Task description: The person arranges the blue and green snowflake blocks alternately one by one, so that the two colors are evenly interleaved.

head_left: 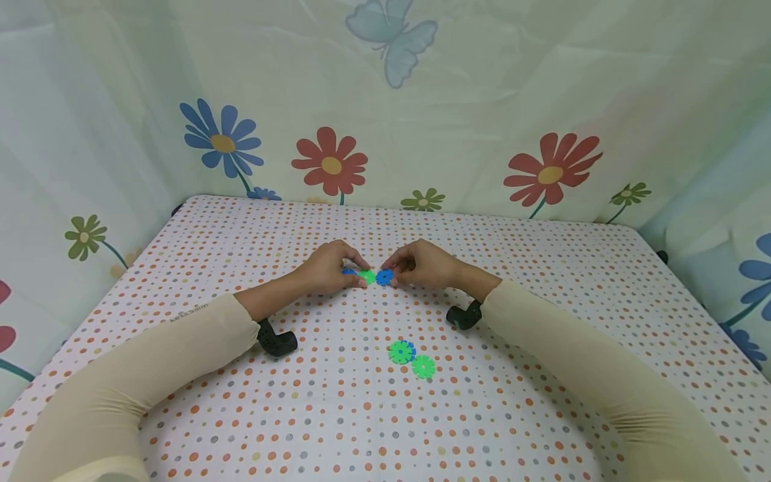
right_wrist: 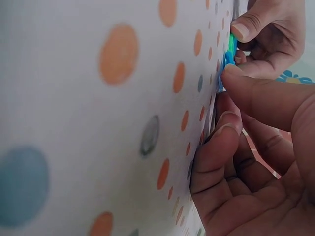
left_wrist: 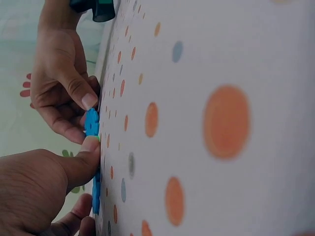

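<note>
Three notched plastic discs stand in a row between the two hands at the middle of the table. My left hand pinches the green disc, with one blue disc partly hidden under its fingers. From the other side, my right hand holds the second blue disc by its edge between thumb and fingers. This blue disc meets the green one edge to edge, close over the tabletop in the left wrist view. Both thumbs face the wearer, and the right hand's other fingers curl near the cloth.
Nearer the wearer lie a green disc overlapping a blue disc, and another green disc beside them. A dotted cloth covers the table. Behind it hangs a flowered curtain. Black wrist mounts sit under both forearms.
</note>
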### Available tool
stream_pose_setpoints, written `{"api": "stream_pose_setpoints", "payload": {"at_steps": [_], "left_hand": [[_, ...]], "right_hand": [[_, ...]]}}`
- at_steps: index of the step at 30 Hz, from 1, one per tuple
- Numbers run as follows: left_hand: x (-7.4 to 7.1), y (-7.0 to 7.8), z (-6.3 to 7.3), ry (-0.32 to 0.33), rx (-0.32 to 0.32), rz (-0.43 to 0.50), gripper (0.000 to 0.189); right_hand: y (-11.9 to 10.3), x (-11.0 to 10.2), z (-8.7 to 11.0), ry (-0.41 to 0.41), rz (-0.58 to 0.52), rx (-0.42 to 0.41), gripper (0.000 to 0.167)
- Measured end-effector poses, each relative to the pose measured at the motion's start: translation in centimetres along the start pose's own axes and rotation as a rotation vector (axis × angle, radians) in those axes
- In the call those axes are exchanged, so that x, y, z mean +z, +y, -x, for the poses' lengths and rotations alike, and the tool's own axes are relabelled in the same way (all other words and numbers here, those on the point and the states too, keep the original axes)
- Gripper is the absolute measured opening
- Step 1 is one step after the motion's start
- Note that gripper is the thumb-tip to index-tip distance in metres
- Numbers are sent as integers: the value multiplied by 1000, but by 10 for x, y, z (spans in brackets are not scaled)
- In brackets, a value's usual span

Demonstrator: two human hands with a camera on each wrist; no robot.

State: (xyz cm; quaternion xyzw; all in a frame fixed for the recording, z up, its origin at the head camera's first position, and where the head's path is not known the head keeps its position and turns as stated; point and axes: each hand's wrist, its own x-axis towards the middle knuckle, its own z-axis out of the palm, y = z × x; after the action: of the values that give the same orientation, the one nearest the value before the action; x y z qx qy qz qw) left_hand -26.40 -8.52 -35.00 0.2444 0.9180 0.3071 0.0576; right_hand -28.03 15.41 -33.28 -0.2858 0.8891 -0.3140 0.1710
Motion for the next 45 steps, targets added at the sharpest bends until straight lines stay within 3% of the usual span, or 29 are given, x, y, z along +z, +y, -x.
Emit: {"api": "stream_pose_setpoints", "payload": {"at_steps": [22,32,45], "left_hand": [[1,0,0,21,20,3,22],[0,1,0,4,-9,4,24],[1,0,-1,7,-3,21,24]], "right_hand": [[0,1,-1,3,8,16,28],[1,0,-2,5,17,10,26],[2,1,-3,-6,9,22,27]]}}
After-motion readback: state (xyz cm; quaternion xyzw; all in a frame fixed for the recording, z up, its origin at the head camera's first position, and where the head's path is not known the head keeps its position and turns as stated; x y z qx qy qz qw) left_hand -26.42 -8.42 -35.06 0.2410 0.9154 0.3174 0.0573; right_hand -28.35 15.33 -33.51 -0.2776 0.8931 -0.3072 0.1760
